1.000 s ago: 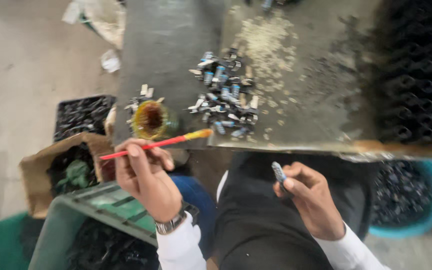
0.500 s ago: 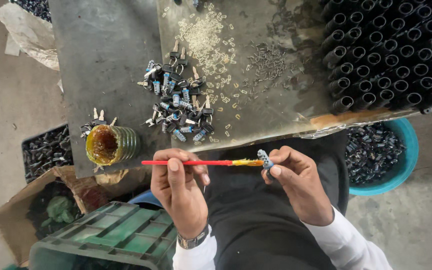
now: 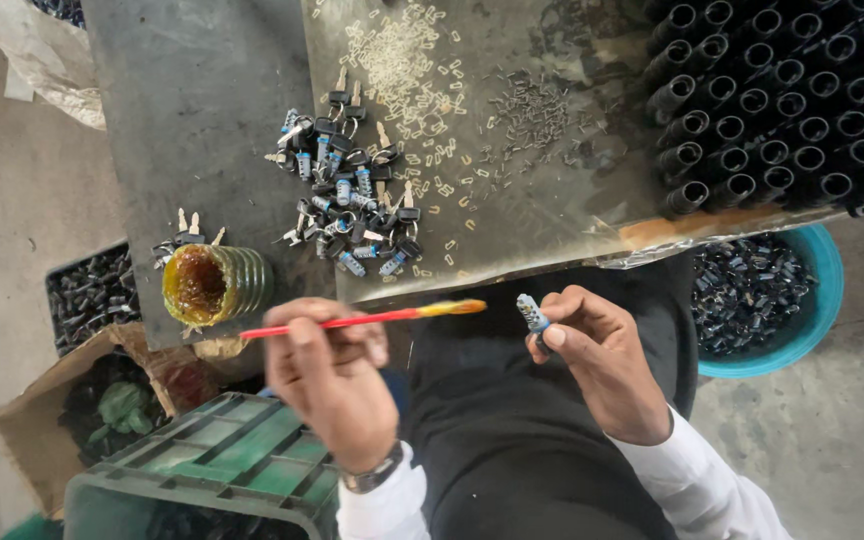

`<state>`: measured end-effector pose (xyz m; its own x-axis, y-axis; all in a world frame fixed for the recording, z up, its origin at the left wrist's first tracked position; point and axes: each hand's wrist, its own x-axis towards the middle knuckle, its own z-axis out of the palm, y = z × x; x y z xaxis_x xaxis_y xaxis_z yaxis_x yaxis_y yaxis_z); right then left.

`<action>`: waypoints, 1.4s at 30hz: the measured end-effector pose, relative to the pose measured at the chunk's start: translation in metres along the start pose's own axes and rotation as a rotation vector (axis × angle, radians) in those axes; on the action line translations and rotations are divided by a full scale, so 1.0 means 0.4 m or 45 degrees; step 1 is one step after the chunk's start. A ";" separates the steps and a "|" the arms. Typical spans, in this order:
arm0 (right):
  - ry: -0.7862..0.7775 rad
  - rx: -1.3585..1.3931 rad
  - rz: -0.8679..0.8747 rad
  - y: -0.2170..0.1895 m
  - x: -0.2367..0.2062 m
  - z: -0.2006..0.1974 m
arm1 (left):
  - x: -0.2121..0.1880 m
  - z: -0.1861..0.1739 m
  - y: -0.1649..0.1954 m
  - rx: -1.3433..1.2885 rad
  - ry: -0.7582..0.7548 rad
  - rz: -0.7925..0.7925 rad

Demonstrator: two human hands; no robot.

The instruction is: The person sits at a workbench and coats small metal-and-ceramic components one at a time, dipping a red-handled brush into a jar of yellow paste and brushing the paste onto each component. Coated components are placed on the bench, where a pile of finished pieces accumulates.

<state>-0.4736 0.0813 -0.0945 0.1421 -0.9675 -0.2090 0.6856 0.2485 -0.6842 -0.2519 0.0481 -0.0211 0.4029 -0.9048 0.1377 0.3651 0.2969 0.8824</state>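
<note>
- Our left hand [image 3: 330, 385] grips a red-handled brush [image 3: 352, 320], its yellow-smeared tip pointing toward the right hand.
- Our right hand [image 3: 602, 365] pinches a small blue-and-silver lock cylinder [image 3: 531, 313], just short of the brush tip (not touching).
- Beyond the brush, a ribbed jar [image 3: 214, 284] of amber grease lies on the counter [image 3: 202, 120].
- Farther than the jar, a pile of keyed cylinders [image 3: 352, 200].

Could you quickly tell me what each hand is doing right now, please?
Left hand: closed on a red brush.
Right hand: closed on a small metal lock cylinder.
</note>
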 end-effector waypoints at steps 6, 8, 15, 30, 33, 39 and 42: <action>0.237 -0.130 0.081 -0.006 -0.018 -0.092 | 0.077 -0.123 0.111 0.323 0.263 0.464; 0.247 -0.203 -0.041 -0.012 -0.037 -0.144 | 0.113 -0.184 0.145 0.545 0.360 0.659; 0.712 -0.693 -0.315 -0.005 0.000 -0.406 | 0.232 -0.318 0.131 1.409 0.554 0.593; 0.864 -1.135 -0.798 0.010 0.005 -0.303 | 0.121 0.003 -0.090 1.782 -0.213 0.309; 0.725 -1.180 -0.841 0.002 -0.029 -0.177 | 0.110 0.032 -0.076 1.694 -0.269 0.377; 0.103 -1.597 -1.024 -0.063 -0.030 0.011 | 0.032 0.090 -0.006 1.340 -0.388 0.262; -0.078 -1.268 -0.560 -0.050 0.016 0.042 | 0.004 0.126 0.010 1.192 -0.684 0.293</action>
<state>-0.4746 0.0695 -0.0705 0.0799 -0.9747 0.2086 -0.1965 -0.2206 -0.9554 -0.2921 0.0326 0.0051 -0.1203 -0.9398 0.3199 -0.5430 0.3321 0.7713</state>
